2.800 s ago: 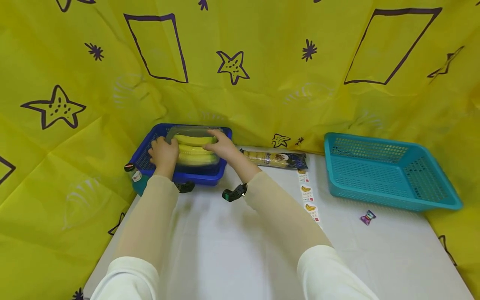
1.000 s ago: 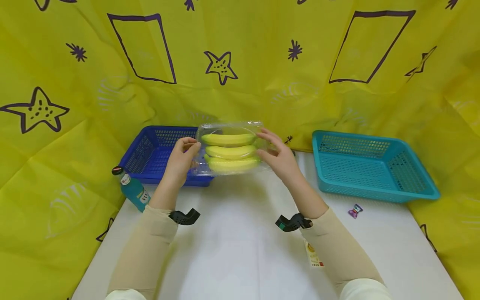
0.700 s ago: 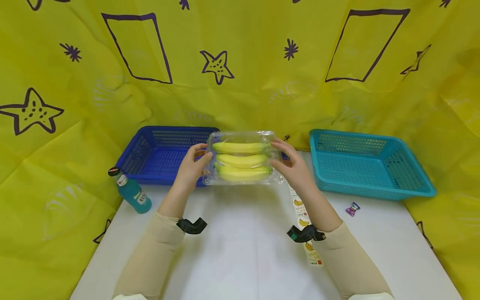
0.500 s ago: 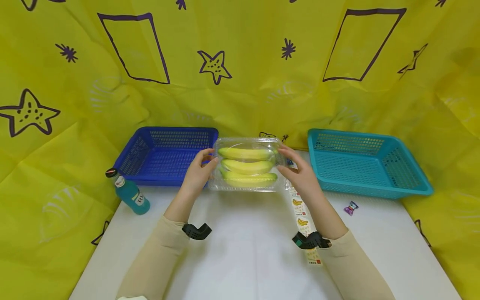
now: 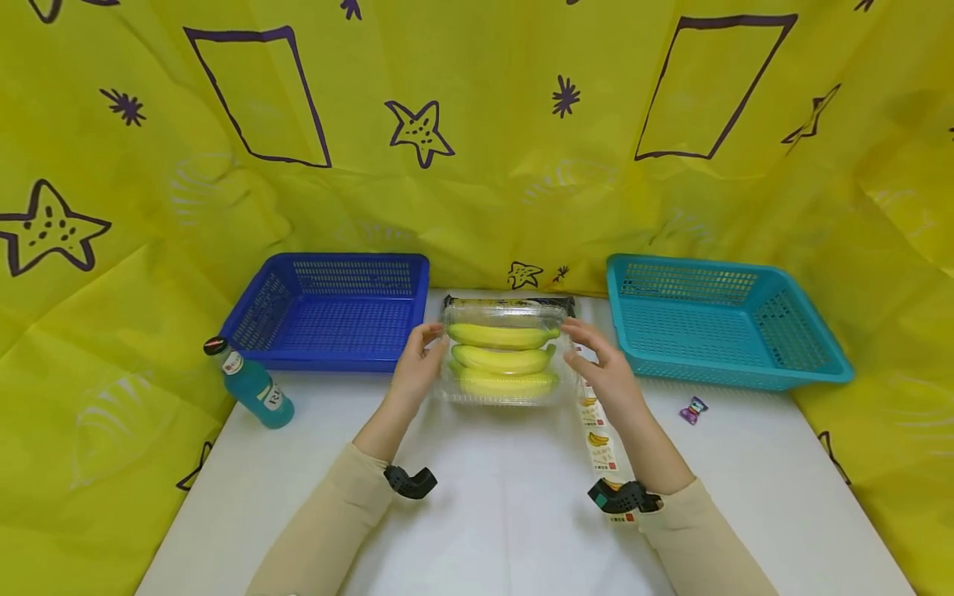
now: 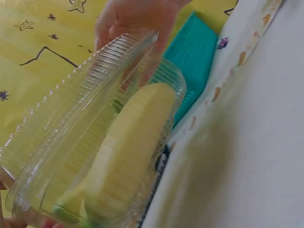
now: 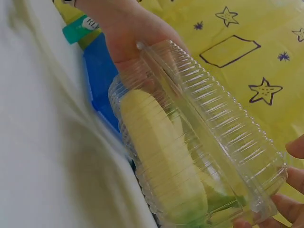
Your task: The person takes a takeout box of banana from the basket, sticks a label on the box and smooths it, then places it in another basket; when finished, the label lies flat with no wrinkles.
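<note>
A clear plastic clamshell box [image 5: 514,312] with three yellow bananas [image 5: 503,359] in it is held up over the table by both hands, its lid down. My left hand [image 5: 417,368] grips the left end, thumb on the near side and fingers towards the back. At the opposite end my right hand [image 5: 607,368] holds the box in the same way. In the left wrist view the ribbed edge of the box [image 6: 107,59] runs up to the right hand [image 6: 137,19]. The right wrist view has the left hand [image 7: 135,35] behind the far end.
A blue basket [image 5: 361,364] stands at the back left, a teal basket [image 5: 723,372] at the back right. By the blue one is a teal bottle [image 5: 257,389]. A banana sticker strip [image 5: 599,439], a purple wrapped sweet [image 5: 694,410] and a dark-ended packet [image 5: 570,304] lie on the table.
Both hands have lifted the banana box out of the blue basket and brought it right, then lower and nearer me. The head view has turned slightly, shifting the whole scene left.
</note>
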Motion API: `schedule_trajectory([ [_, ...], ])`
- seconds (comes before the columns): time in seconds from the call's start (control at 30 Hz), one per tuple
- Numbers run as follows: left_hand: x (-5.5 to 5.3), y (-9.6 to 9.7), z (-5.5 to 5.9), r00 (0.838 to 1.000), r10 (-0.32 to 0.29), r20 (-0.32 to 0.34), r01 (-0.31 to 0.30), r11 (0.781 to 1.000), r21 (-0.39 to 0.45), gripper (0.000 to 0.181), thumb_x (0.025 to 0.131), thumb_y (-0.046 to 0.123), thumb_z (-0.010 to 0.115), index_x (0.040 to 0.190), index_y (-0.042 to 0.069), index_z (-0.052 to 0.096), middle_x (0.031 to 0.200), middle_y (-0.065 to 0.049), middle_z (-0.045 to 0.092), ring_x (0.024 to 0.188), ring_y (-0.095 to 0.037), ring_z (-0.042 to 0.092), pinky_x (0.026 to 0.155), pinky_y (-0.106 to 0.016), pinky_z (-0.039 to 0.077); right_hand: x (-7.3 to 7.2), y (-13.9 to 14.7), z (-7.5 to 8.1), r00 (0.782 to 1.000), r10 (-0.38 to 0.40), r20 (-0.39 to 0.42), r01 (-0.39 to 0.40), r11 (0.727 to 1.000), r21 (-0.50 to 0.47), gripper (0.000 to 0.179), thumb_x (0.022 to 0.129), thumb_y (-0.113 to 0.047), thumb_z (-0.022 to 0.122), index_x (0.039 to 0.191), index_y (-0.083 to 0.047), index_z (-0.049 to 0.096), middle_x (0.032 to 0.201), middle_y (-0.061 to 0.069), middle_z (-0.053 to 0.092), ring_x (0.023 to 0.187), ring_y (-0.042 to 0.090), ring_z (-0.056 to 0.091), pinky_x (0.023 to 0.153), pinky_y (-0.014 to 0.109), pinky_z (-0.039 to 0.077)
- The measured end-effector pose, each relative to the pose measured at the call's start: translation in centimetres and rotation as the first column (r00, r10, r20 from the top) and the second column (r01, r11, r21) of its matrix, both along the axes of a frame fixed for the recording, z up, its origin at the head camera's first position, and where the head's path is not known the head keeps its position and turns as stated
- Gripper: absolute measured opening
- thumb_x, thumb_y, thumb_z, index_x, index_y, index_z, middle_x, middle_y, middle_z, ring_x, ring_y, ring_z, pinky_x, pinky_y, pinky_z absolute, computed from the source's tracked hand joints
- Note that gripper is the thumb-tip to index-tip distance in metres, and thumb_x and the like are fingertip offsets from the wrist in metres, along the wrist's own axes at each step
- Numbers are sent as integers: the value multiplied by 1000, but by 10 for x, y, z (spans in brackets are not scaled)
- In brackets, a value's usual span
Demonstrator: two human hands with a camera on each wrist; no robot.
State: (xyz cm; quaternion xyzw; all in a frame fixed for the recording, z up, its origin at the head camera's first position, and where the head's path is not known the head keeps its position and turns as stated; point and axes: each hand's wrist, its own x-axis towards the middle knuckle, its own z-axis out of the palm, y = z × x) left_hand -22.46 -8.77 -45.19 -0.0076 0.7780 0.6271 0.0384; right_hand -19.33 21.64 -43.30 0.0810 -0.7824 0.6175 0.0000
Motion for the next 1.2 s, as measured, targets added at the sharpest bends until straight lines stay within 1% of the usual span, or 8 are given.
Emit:
schedule_trajectory([
  [0.23,1,6,-16,998,36,-43,-38,998,-57,39,102,35,49,139,25,44,146,1,47,106,-21,52,76,-33,48,1,1,-15,1000,17,22,-16,999,-27,44,100,-16,56,143,-9,52,161,-2,32,149,29,23,116,67,20],
  [0.37,1,10,-24,996,32,-80,-35,999,-35,40,102,31,49,139,19,43,145,-2,46,117,-24,50,93,-40,47,0,3,-23,1000,6,17,-6,999,-34,42,99,-17,57,141,-10,55,160,-2,34,151,27,21,116,69,15],
  [0.5,0,13,-30,994,24,-106,-22,1000,20,46,102,26,48,144,11,37,147,-11,42,135,-31,43,113,-48,37,-2,3,-29,1000,-3,17,4,999,-33,41,99,-16,57,139,-10,57,160,-1,35,152,26,18,117,70,14],
  [0.6,-2,15,-34,995,13,-99,-9,999,43,56,103,27,47,153,12,26,151,-13,37,143,-34,34,119,-52,31,-3,3,-32,1000,-4,21,5,999,-41,40,99,-15,56,139,-10,57,160,-1,35,153,25,16,117,69,17],
  [0.7,-3,15,-38,997,-8,-75,12,999,48,62,103,31,45,158,18,19,154,-11,33,148,-34,28,121,-52,27,-4,2,-34,1000,3,15,-2,999,-51,39,100,-14,55,139,-8,57,161,0,34,153,26,15,116,69,19],
  [0.9,-6,13,-47,998,-58,-34,62,991,123,59,104,29,44,158,25,22,162,-6,25,151,-31,22,123,-49,23,-6,2,-38,1000,10,9,-9,997,-72,40,99,-16,57,138,-4,56,160,5,35,153,27,16,116,68,19],
  [1.07,-9,12,-53,996,-89,-12,89,974,209,61,104,26,44,159,24,20,166,-4,17,154,-26,14,126,-45,14,-9,2,-44,1000,11,16,-10,997,-80,40,100,-15,56,137,-3,57,160,6,36,153,27,18,118,65,18],
  [1.2,-10,11,-56,994,-107,-6,105,965,242,62,104,26,44,159,23,18,167,-2,14,155,-22,10,127,-41,11,-10,2,-47,1000,9,25,-7,996,-91,39,100,-10,54,138,-3,56,160,6,35,153,27,17,119,64,18],
])
